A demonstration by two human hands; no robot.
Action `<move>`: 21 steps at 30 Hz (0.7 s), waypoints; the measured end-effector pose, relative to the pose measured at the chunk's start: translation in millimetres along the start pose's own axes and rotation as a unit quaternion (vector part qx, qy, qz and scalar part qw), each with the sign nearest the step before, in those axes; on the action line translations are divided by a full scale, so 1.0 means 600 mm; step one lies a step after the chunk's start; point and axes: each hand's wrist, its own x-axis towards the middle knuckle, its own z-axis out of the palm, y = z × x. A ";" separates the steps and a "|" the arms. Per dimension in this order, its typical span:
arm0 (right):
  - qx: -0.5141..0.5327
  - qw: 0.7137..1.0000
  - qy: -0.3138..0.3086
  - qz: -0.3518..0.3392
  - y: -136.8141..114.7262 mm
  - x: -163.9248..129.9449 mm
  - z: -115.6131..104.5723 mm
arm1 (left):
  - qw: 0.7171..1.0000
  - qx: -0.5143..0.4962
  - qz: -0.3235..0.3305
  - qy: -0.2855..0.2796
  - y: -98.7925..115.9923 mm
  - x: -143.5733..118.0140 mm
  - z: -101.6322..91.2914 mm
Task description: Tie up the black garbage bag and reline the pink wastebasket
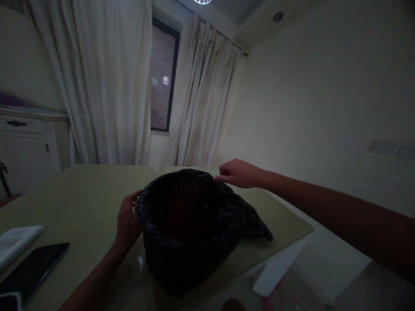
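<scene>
Dim cream walls and long pale curtains (106, 82) back a wide yellow-green tabletop (81, 194). Near its front edge stands a round mesh bin lined with a black plastic bag (188, 229). Beside it lies a dark flat tablet (32, 270). The right hand (238, 173) pinches the bag's far rim; the left hand (127, 222) grasps the near-left rim.

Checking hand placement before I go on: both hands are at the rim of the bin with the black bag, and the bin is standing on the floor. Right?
Not quite. The bin stands on the greenish table, not the floor, as the head view shows. The rest holds: the left hand is at the near-left rim and the right hand at the far rim, both on the black bag.
</scene>
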 end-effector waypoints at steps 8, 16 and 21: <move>0.116 0.987 -0.094 0.055 0.036 -0.069 0.062 | 0.965 -0.092 0.244 -0.043 0.110 -0.034 -0.109; 0.040 0.996 -0.081 -0.001 0.027 -0.047 0.015 | 0.956 -0.055 0.215 -0.194 0.189 -0.010 -0.160; 0.071 0.997 -0.025 0.021 0.037 -0.036 -0.034 | 0.971 -0.084 0.184 -0.128 0.251 0.010 -0.161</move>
